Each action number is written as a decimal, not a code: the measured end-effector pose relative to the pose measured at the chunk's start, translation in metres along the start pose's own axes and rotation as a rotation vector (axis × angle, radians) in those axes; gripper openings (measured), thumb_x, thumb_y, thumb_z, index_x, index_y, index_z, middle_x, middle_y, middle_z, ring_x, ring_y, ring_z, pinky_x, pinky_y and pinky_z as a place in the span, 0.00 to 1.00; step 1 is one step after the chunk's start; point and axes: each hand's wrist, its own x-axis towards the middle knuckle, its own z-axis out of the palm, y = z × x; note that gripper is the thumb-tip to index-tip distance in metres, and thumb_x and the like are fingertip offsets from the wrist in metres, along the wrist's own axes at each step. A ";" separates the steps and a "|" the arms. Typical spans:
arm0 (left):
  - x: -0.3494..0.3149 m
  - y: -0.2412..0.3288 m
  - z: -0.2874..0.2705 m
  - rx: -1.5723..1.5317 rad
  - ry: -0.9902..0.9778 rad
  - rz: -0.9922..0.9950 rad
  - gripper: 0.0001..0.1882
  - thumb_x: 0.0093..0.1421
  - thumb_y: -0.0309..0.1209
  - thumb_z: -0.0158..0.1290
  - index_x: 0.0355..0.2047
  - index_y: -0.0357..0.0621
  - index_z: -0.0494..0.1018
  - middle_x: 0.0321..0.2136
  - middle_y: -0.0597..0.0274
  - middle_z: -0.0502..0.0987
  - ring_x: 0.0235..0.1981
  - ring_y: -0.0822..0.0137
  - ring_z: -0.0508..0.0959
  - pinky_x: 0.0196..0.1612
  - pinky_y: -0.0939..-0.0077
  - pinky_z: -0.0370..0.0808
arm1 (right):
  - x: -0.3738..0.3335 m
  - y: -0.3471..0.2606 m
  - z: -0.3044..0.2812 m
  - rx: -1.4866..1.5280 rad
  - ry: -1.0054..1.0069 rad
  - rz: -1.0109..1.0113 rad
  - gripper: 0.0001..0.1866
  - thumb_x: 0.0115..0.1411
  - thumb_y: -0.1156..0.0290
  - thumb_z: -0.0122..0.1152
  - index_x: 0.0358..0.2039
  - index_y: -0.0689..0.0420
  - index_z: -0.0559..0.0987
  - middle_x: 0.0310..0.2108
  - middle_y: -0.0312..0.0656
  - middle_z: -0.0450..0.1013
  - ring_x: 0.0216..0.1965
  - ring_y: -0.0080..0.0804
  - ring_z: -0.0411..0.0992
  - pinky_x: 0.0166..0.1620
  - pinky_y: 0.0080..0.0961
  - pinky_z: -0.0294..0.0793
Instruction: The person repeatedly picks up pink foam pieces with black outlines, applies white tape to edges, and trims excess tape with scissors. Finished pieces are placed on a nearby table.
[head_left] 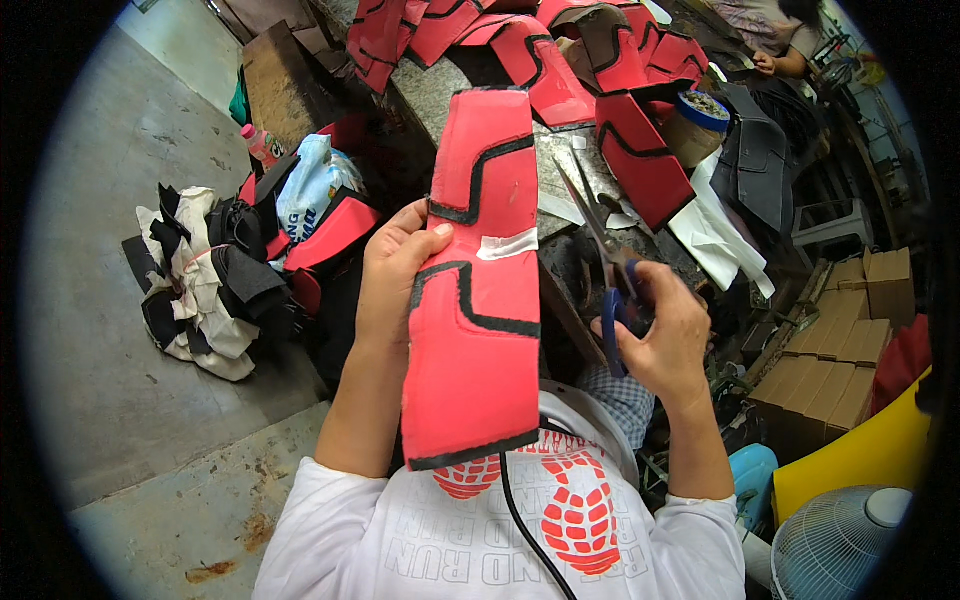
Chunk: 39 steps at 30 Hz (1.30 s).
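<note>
My left hand [398, 265] grips a long red panel with black edging lines [475, 370] by its left edge, thumb on the face. The panel stands upright before my chest, with a whitish strip across its middle. In my right hand [665, 330] are scissors with dark blue handles [603, 240], fingers through the loops. Their blades point up and left, slightly apart, close to the panel's right edge without visibly touching it. Beyond the hands, several similar red panels [540, 75] lie heaped on a worktable [430, 90].
A blue-rimmed jar [695, 128], black panels [752, 160] and white sheets [715, 230] lie at the right. Fabric scraps [200, 285] are piled on the left floor, near a pink-capped bottle [262, 145]. Cardboard boxes [830, 350] and a fan [840, 545] stand right. Another person [775, 45] sits far right.
</note>
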 end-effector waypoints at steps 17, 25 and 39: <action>-0.005 -0.007 -0.001 0.036 -0.069 0.004 0.18 0.59 0.21 0.50 0.50 0.30 0.72 0.41 0.54 0.80 0.37 0.72 0.80 0.44 0.80 0.78 | -0.018 0.008 -0.007 1.369 -0.407 0.228 0.30 0.57 0.48 0.68 0.41 0.64 0.71 0.24 0.35 0.69 0.23 0.23 0.71 0.28 0.18 0.69; -0.010 -0.015 0.008 0.150 -0.022 0.099 0.16 0.59 0.19 0.51 0.49 0.30 0.74 0.40 0.56 0.80 0.37 0.74 0.80 0.42 0.80 0.78 | -0.027 -0.003 -0.007 1.448 -0.450 0.468 0.41 0.56 0.31 0.56 0.39 0.65 0.73 0.19 0.36 0.69 0.19 0.22 0.69 0.24 0.16 0.64; -0.015 -0.019 0.007 0.304 0.019 0.279 0.17 0.63 0.20 0.51 0.52 0.30 0.72 0.42 0.57 0.80 0.39 0.76 0.78 0.43 0.83 0.75 | -0.030 -0.007 -0.009 1.515 -0.464 0.509 0.41 0.61 0.31 0.48 0.42 0.65 0.73 0.21 0.40 0.73 0.20 0.22 0.71 0.27 0.15 0.66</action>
